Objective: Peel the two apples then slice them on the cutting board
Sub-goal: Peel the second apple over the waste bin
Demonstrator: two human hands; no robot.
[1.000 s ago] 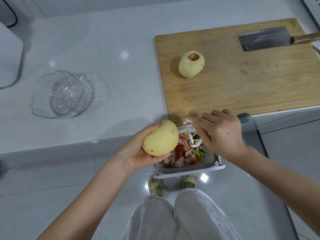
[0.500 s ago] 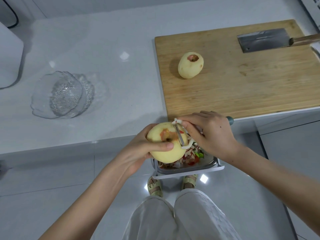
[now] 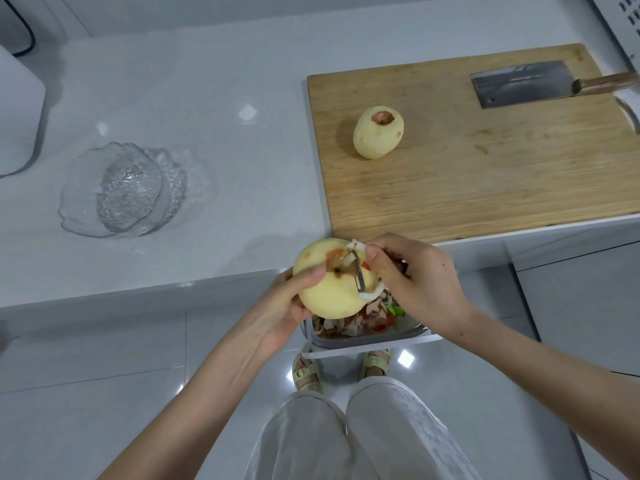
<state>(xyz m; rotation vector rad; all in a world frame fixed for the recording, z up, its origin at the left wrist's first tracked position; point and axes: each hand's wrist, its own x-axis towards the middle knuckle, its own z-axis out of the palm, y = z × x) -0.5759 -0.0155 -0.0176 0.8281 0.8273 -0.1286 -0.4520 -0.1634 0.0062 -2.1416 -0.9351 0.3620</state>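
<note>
Peeling: we hold the held apple point(image 3: 329, 292) in the air over the scrap bin point(image 3: 367, 336), just off the front edge of the counter point(image 3: 207, 116).

Our left hand point(image 3: 284, 306) cups the held apple from below and from the left, fingers curled round it, thumb tip pressed beside the stem pit, where a patch of red skin shows. Our right hand point(image 3: 415, 285) pinches the peeler point(image 3: 358, 271) between the thumb and curled fingers. Its blade lies against the apple's upper right side, with bits of peel clinging to it. The peeled apple point(image 3: 378, 132) rests on the left part of the cutting board point(image 3: 485, 168), red stem pit facing up, well apart from the cleaver point(image 3: 519, 83) lying flat at the far right. A glass bowl point(image 3: 121, 190) stands on the counter to the left.
</note>
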